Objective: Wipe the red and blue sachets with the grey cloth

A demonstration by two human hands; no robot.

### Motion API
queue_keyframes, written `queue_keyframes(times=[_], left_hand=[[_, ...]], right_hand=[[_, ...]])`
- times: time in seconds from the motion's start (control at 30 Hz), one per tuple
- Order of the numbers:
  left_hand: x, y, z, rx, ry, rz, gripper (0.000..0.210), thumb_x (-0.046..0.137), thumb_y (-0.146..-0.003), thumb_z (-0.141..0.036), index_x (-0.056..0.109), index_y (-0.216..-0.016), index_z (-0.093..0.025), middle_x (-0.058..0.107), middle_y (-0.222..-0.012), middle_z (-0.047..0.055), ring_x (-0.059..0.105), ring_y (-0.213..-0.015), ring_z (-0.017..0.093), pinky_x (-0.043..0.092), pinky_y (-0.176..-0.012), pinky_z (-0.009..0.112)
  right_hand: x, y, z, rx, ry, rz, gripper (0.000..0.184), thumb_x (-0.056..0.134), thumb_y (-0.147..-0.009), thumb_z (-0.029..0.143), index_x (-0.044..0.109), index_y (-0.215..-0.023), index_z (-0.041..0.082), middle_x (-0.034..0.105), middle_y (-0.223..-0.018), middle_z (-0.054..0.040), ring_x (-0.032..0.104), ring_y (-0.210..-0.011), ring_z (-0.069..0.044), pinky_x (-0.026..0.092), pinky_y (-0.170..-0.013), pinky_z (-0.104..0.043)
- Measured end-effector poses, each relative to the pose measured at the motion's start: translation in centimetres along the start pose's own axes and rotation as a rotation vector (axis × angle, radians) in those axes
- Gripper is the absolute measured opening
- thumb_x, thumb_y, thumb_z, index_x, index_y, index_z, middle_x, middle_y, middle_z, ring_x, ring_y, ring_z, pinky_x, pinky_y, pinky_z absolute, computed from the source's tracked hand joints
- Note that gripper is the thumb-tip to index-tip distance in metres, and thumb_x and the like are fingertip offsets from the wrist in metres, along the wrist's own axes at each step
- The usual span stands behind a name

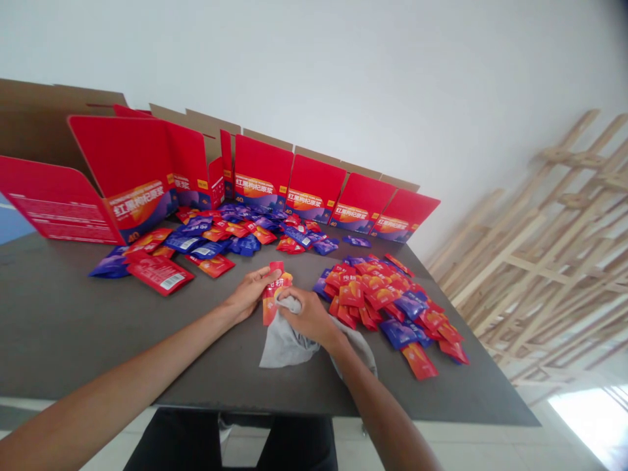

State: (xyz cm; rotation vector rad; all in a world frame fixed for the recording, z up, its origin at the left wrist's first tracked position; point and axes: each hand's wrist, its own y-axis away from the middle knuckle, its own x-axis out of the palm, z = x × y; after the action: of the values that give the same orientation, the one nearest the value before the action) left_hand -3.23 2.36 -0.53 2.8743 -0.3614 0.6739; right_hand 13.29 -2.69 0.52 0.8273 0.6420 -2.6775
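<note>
A red and orange sachet (269, 310) with white print lies in front of me, near the middle of the table. My left hand (251, 292) is closed on the sachet's upper end, thumb across it. With bunched fingers my right hand (309, 316) grips a light grey cloth (289, 345) and presses it against the sachet's right side. Part of the cloth spreads below that hand, and another fold shows beyond the right wrist. Right of my hands lies a loose pile of red and purple sachets (380, 292).
Another heap of red and purple sachets (216, 235) spreads at the back left. Behind it stands a row of open red cartons (262, 171), with a larger open carton (122, 170) at left. The grey table (206, 366) ends near my legs. Wooden slats (534, 261) lean at right.
</note>
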Motion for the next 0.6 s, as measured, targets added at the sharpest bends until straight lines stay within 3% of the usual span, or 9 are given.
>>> queue_keyframes(times=[0.1,0.27,0.47,0.6], left_hand=[[0.6,0.5,0.3,-0.043,0.128,0.041,0.024,0.067,-0.086,-0.028,0.07,-0.105,-0.013,0.075,-0.105,0.013,0.072,-0.087,0.02,0.055,-0.082,0.031],[1.4,1.4,0.7,-0.233,0.258,0.187,0.04,0.05,-0.096,-0.036,0.062,-0.126,-0.014,0.07,-0.12,0.016,0.069,-0.104,0.026,0.052,-0.092,0.037],[1.3,1.9,0.8,-0.311,0.275,0.301,0.053,0.041,-0.098,-0.046,0.056,-0.135,-0.011,0.067,-0.125,0.018,0.065,-0.114,0.028,0.048,-0.098,0.04],[1.4,1.9,1.3,-0.311,0.322,0.378,0.051,0.04,-0.099,-0.043,0.055,-0.135,-0.01,0.069,-0.12,0.018,0.065,-0.113,0.028,0.045,-0.101,0.042]], right_hand=[[0.0,0.0,-0.1,-0.026,-0.013,-0.008,0.012,0.059,-0.081,0.02,0.064,-0.091,0.022,0.071,-0.093,0.0012,0.066,-0.083,-0.015,0.047,-0.079,-0.025],[-0.1,-0.1,-0.1,0.002,0.073,-0.029,0.011,0.06,-0.082,0.021,0.065,-0.091,0.023,0.071,-0.087,0.001,0.065,-0.078,-0.016,0.046,-0.076,-0.026],[-0.5,-0.1,0.5,-0.079,0.111,0.095,0.013,0.062,-0.077,0.017,0.065,-0.089,0.023,0.07,-0.087,0.0017,0.064,-0.08,-0.016,0.045,-0.077,-0.025],[-0.5,-0.3,0.0,-0.008,0.067,-0.168,0.011,0.058,-0.082,0.023,0.063,-0.092,0.022,0.069,-0.087,0.001,0.064,-0.075,-0.015,0.046,-0.072,-0.025]])
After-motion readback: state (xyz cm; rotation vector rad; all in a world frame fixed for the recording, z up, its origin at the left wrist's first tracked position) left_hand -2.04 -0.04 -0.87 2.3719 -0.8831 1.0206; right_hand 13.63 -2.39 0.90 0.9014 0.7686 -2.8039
